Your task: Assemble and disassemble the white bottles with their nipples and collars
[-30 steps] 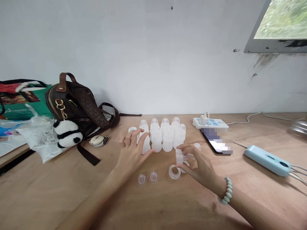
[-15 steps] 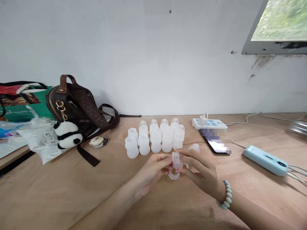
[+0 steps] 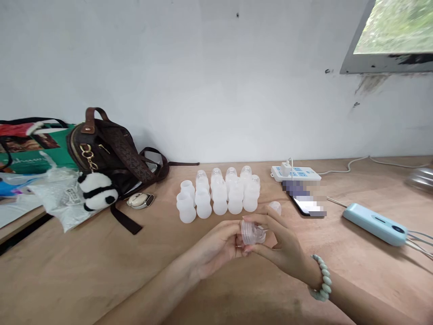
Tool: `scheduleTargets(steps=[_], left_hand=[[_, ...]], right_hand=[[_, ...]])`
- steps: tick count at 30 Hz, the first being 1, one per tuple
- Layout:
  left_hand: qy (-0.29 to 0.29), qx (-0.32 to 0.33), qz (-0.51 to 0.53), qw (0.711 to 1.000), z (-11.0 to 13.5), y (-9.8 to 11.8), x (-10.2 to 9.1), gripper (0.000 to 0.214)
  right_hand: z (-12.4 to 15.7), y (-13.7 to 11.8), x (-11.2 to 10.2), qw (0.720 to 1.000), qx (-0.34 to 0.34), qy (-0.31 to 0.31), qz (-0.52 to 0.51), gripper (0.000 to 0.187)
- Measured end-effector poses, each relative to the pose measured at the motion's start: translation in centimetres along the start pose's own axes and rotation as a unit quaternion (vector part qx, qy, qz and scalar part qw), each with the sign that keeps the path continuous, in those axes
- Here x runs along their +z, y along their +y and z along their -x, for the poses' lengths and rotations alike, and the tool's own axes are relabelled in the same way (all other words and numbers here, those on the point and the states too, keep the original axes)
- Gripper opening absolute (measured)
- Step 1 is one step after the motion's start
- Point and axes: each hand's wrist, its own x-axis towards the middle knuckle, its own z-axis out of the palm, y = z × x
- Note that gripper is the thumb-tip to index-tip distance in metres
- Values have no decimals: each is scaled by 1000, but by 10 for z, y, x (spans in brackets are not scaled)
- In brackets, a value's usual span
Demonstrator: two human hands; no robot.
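Observation:
Both my hands meet over the wooden table, just in front of a cluster of translucent white bottles. My right hand, with a pale bead bracelet at the wrist, pinches a small clear threaded plastic piece. My left hand closes on the same piece from the left side. A small clear cap lies on the table just behind my right hand. What sits under my hands is hidden.
A brown handbag with a panda plush stands at the left, beside plastic bags and a small mouse-like device. At the right lie a power strip, a phone and a light blue device with cables.
My left hand left the bottles and came to the clear piece in my right hand. Both hands now hold it closer to me, hiding the loose rings and caps seen earlier.

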Motion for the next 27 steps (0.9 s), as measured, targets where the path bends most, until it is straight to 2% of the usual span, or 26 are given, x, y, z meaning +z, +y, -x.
scheduleTargets(steps=[5, 9, 11, 13, 15, 17, 19, 21, 27], left_hand=[[5, -3, 8, 1000, 8, 5, -4, 16], [70, 58, -53, 994, 22, 14, -23, 20], [117, 84, -125, 982, 32, 22, -38, 22], [167, 100, -249, 949, 42, 28, -56, 22], [215, 116, -402, 882, 48, 30, -74, 25], [238, 121, -461, 846, 49, 28, -91, 27], [245, 120, -488, 829, 47, 20, -104, 29], [250, 119, -515, 811, 43, 10, -111, 29], [264, 125, -573, 766, 39, -8, -113, 27]], right_hand=[[0, 4, -5, 994, 60, 55, -66, 35], [-7, 12, -16, 987, 73, 133, -57, 36], [-12, 15, -21, 987, 84, 133, -18, 37], [-15, 18, -23, 991, 90, 88, 34, 37], [-14, 20, -20, 993, 98, 17, 71, 35], [-9, 22, -13, 989, 108, -62, 81, 35], [-3, 27, -4, 983, 111, -125, 78, 38], [2, 32, 3, 979, 106, -155, 82, 42], [4, 40, 8, 972, 106, -177, 110, 54]])
